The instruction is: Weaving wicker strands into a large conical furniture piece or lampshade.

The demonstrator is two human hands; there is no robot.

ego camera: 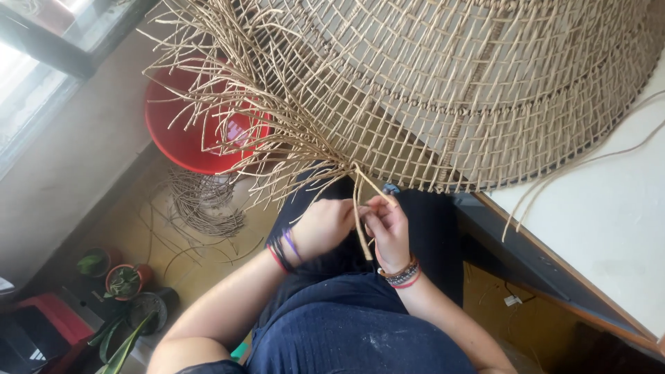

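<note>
My left hand [324,227] and right hand [388,228] were closed together over my lap, both pinching the loose strands [360,208] that hung from the lower edge of the big open-weave mat [485,83] lying half on the bench [609,208]. The strands looked light, thin and springy, likely to kink or snap if bent sharply, so I judged them best gripped near the woven edge; my fingertips were hidden behind the strands, and the mat ran off the top of the view
</note>
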